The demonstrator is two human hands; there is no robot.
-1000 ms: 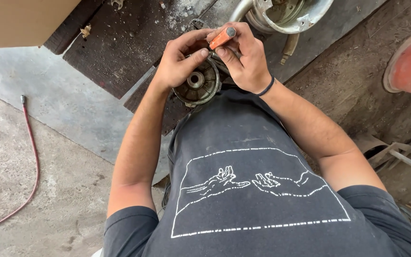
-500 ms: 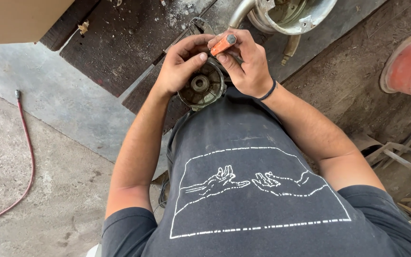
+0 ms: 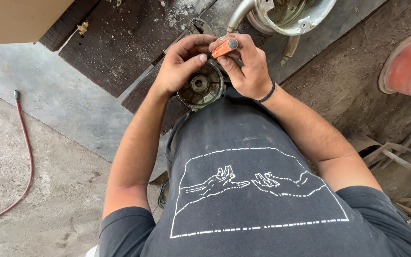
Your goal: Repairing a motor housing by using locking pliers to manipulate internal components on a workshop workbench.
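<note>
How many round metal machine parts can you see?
3. One small round metal part is held in the left hand, one big silvery housing lies at the top, and one red wheel-like disc sits at the right edge. Others may be hidden.

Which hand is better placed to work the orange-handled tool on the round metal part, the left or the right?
The right hand, probably. It already holds the orange-handled tool in its grip, just above the round metal part. The left hand is busy steadying that part by its rim.
</note>
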